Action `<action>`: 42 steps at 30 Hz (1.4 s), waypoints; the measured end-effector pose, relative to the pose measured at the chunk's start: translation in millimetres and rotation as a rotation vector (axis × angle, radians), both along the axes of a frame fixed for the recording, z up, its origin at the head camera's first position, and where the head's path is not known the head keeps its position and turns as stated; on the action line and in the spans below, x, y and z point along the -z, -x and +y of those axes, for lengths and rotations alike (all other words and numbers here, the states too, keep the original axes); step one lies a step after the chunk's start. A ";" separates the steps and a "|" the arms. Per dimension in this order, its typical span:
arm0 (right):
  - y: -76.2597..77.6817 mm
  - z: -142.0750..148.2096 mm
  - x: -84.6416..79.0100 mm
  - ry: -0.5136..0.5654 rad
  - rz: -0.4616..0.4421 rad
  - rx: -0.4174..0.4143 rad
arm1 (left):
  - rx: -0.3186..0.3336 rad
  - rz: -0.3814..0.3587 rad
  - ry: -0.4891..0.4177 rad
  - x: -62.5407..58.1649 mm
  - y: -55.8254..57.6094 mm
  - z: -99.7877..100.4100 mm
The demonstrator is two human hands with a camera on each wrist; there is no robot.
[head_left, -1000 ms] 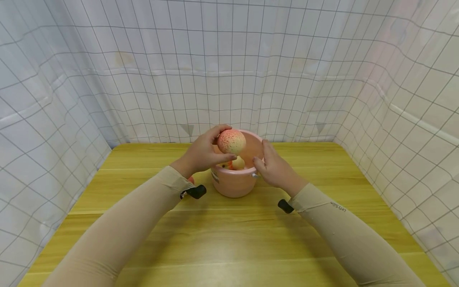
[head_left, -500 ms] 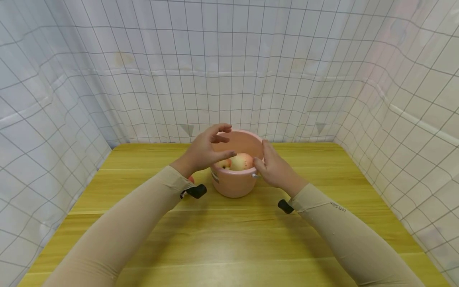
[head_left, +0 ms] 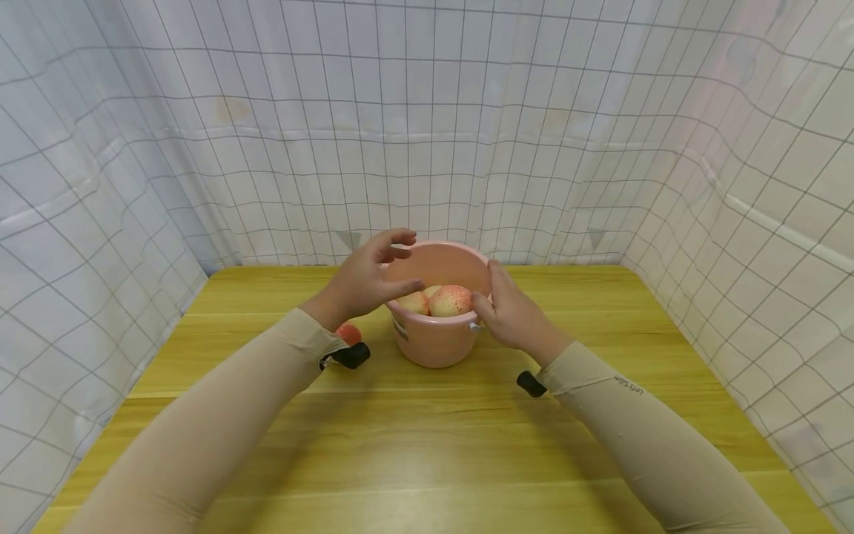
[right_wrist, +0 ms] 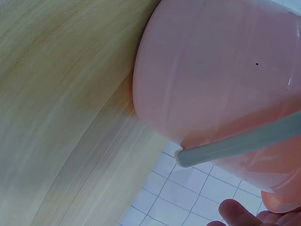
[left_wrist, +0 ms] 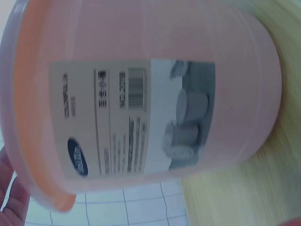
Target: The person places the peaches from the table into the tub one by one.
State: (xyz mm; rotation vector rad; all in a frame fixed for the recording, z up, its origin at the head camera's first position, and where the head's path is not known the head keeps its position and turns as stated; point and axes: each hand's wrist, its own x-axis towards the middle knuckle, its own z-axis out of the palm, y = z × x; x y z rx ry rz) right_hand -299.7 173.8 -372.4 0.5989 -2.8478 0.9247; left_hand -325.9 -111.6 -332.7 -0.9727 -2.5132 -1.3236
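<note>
A pink bucket [head_left: 435, 347] stands upright on the table, with peach-like fruits in it. The red-speckled peach [head_left: 452, 300] lies at the front right inside, beside another yellowish peach [head_left: 415, 301]; a further one shows only partly behind them. My left hand [head_left: 363, 278] hovers over the bucket's left rim, fingers apart and holding nothing. My right hand [head_left: 520, 311] grips the right rim, thumb on the near side. Left of the bucket, a reddish round fruit [head_left: 350, 334] rests on the table, partly hidden by the left wrist.
The wooden table [head_left: 427, 452] reaches to white grid-patterned curtains [head_left: 427, 133] at the back and both sides. A printed label [left_wrist: 131, 117] covers the bucket's side in the left wrist view. Its pale handle [right_wrist: 244, 141] hangs down in the right wrist view.
My left hand let the speckled peach drop into the bucket, where it settled with its red speckles upward. That hand then moved slightly left. The right hand stayed on the rim.
</note>
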 end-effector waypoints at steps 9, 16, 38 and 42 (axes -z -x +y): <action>-0.4 0.5 0.0 0.012 -0.003 -0.008 | -0.038 -0.015 0.027 -1.1 -5.0 -20.3; -0.1 0.4 0.7 0.028 -0.006 -0.011 | -0.052 -0.012 0.039 4.8 -5.8 -35.1; 0.0 0.4 1.8 0.010 -0.004 -0.006 | -0.138 -0.059 0.357 44.1 -19.4 -100.3; -0.7 0.5 1.4 0.008 -0.002 -0.005 | -0.132 -0.088 0.388 51.6 -20.8 -107.8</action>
